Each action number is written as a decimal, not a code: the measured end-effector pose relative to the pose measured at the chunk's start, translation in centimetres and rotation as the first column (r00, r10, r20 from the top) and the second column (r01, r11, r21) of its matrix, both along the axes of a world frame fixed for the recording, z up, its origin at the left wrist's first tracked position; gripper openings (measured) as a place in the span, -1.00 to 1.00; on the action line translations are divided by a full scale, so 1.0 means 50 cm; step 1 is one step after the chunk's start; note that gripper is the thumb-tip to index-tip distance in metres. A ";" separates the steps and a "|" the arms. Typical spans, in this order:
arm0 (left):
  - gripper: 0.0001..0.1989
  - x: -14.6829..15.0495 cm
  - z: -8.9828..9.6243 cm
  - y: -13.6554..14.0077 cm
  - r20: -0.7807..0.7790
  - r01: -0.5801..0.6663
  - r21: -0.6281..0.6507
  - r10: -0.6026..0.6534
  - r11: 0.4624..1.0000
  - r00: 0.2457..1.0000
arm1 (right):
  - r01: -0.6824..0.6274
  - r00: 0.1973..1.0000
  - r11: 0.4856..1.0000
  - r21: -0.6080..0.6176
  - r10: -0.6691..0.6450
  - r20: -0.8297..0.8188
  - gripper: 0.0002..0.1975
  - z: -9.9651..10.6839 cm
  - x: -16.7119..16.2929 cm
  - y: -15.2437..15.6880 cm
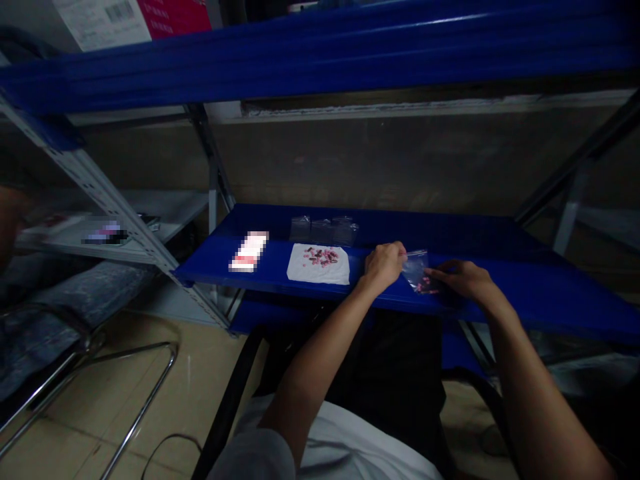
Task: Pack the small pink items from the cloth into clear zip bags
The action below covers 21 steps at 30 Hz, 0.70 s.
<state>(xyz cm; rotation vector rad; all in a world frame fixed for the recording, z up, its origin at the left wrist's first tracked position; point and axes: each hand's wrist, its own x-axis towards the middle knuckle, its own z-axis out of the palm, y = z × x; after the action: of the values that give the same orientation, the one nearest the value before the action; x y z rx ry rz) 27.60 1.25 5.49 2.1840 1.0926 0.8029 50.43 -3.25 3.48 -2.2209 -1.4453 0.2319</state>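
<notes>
- We find both hands at the near edge of a blue metal shelf board [500,240], right of centre in the scene.
- The left hand [384,265] is closed in a pinch, with its fingertips on the upper left corner of a small clear plastic zip bag [417,270].
- The right hand [463,279] lies low on the board, its fingers closed narrowly against the bag's lower right side; the exact contact is too dark for us to confirm.
- The bag sits between the two hands, just above the board's near edge, held roughly upright. A small cluster of pink pieces [426,287] rests in its bottom.
- To the left of the left hand, close by, we note a white square sheet [319,270] lying flat on the board, with a scatter of small pink and dark pieces [323,255] on its far half.
- Beyond that sheet, toward the far side of the board, lies a row of empty clear plastic bags [323,230], overlapping one another.
- Further left on the board rests a white and pink rectangular pack [249,251], its face blurred.
- A blue upper shelf beam [320,60] runs across the top of the scene.
- A grey slotted steel upright [107,197] slopes down at the left, well apart from the hands.
- A chrome tube chair frame [125,387] stands on the floor at the near left.
</notes>
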 end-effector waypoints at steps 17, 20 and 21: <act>-0.98 -0.078 0.025 -0.079 0.559 0.064 -0.128 0.019 0.990 0.829 | -0.124 0.992 0.972 0.198 0.126 0.000 -0.53 0.100 -0.086 -0.060; -0.98 -0.099 0.016 -0.117 0.593 0.064 -0.133 0.028 0.989 0.805 | -0.187 0.957 0.945 0.267 0.237 -0.168 -0.38 0.145 -0.156 -0.093; -0.97 -0.104 0.014 -0.126 0.580 0.064 -0.126 0.021 0.990 0.814 | -0.232 0.914 0.938 0.258 0.301 -0.272 -0.36 0.154 -0.178 -0.099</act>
<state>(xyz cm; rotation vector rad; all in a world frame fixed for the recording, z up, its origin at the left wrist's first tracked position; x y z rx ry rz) 22.38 -5.05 6.20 1.6498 0.7742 1.2387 41.55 -8.22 11.20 -1.7173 -1.5139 0.4644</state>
